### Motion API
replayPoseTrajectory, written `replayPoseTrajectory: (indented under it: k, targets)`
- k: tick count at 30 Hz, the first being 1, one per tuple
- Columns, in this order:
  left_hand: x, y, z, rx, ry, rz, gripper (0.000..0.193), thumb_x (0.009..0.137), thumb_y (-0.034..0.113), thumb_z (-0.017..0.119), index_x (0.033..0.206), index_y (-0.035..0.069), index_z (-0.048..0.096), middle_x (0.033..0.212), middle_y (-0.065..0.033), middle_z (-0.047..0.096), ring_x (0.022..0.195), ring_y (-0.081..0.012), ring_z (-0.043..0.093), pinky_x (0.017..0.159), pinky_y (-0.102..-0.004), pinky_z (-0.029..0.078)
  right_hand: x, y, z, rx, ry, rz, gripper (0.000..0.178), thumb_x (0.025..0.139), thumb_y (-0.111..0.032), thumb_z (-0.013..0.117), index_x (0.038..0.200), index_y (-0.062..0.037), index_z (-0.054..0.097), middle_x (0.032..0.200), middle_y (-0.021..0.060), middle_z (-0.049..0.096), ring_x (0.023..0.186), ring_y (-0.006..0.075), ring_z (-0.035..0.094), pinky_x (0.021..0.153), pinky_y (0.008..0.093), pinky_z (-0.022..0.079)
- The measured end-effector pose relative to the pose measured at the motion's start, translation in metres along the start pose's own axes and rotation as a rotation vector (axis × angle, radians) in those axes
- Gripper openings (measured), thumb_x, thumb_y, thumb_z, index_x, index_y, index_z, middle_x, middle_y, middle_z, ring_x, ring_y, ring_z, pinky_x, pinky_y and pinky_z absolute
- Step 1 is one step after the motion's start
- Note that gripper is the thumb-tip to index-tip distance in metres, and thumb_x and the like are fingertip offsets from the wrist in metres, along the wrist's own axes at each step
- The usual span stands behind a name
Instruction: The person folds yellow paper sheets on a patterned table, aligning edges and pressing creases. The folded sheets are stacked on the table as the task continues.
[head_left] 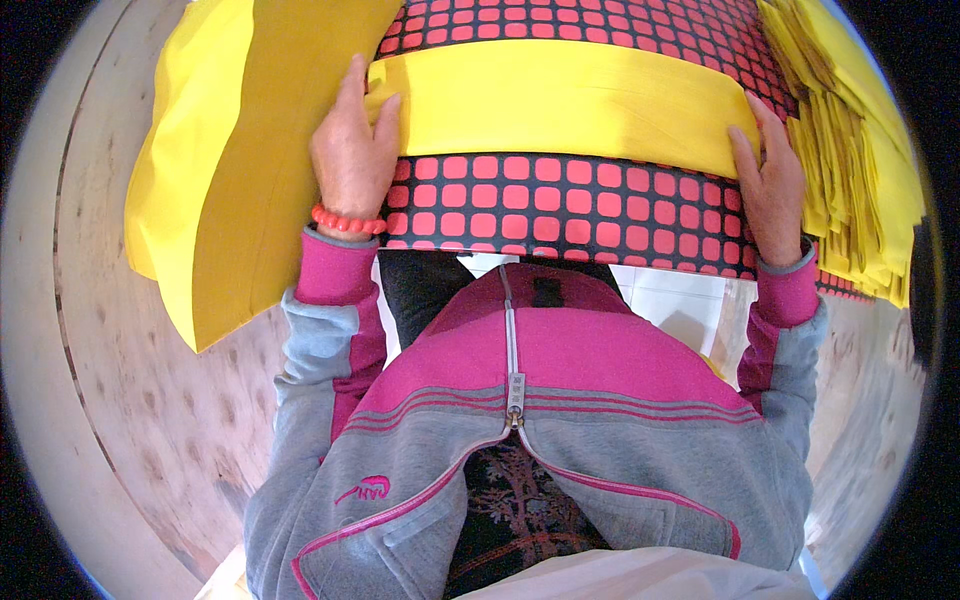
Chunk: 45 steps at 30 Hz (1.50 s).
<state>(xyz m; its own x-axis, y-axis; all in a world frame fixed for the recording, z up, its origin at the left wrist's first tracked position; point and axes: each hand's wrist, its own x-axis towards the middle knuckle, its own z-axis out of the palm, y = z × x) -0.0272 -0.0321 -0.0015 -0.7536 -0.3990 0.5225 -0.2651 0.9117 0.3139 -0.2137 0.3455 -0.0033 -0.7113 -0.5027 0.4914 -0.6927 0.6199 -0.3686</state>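
Observation:
A long strip of folded yellow cloth [560,95] stretches from side to side across a table cover patterned with red squares on black. My left hand [355,150], with a red bead bracelet at its wrist, holds the strip's left end, thumb on top. At the opposite end, my right hand [770,175] grips the cloth with the thumb over it and the fingers along the edge. The undersides of both ends are hidden. Close beside my left hand hangs a large yellow fabric piece [240,180], draped over the table's left side.
A thick pile of yellow cloth pieces [850,170] lies at the right, close to my right hand. The red-and-black cover [560,205] ends at the table edge in front of my body. Pale, marked boards [160,430] show at the left.

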Motion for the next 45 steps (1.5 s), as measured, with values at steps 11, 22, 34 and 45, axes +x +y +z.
replayPoseTrajectory:
  k: [11, 22, 34, 45]
  targets:
    - [0.012, 0.092, 0.006, -0.121, -0.16, 0.548, 0.051, 0.09, 0.02, 0.067, 0.135, 0.001, 0.053, 0.143, -0.0225, 0.049, 0.133, -0.0389, 0.046, 0.112, -0.0538, 0.032, -0.002, -0.002, 0.0, 0.045, 0.026, 0.042, 0.042, 0.095, -0.024, 0.063, 0.132, -0.0065, 0.055, 0.11, 0.0216, 0.068, 0.096, 0.039, 0.068, 0.081, 0.0428, 0.054]
    - [0.021, 0.118, 0.045, -0.174, -0.502, 0.63, 0.062, 0.099, 0.045, 0.051, 0.144, 0.003, 0.046, 0.151, -0.0239, 0.04, 0.143, -0.0377, 0.035, 0.117, -0.0547, 0.025, -0.003, 0.001, 0.0, 0.032, 0.013, 0.071, 0.043, 0.094, -0.026, 0.063, 0.131, -0.0052, 0.055, 0.104, 0.0226, 0.068, 0.094, 0.0396, 0.067, 0.081, 0.0449, 0.053]
    - [0.018, 0.116, 0.052, -0.189, -0.468, 0.628, 0.057, 0.1, 0.04, 0.052, 0.146, 0.006, 0.046, 0.152, -0.0217, 0.039, 0.143, -0.0365, 0.036, 0.115, -0.0566, 0.026, -0.008, -0.071, 0.001, -0.093, 0.078, -0.216, 0.048, 0.081, -0.02, 0.074, 0.126, -0.007, 0.061, 0.126, 0.0127, 0.062, 0.116, 0.0308, 0.061, 0.096, 0.0412, 0.049]
    - [0.018, 0.114, 0.056, -0.215, -0.456, 0.625, 0.053, 0.102, 0.036, 0.05, 0.146, 0.008, 0.046, 0.152, -0.0211, 0.04, 0.142, -0.0366, 0.037, 0.113, -0.0607, 0.027, -0.013, -0.097, 0.033, 0.019, -0.031, -0.234, 0.04, 0.08, -0.027, 0.072, 0.112, -0.0038, 0.063, 0.12, 0.0153, 0.062, 0.115, 0.0326, 0.059, 0.1, 0.0457, 0.045]
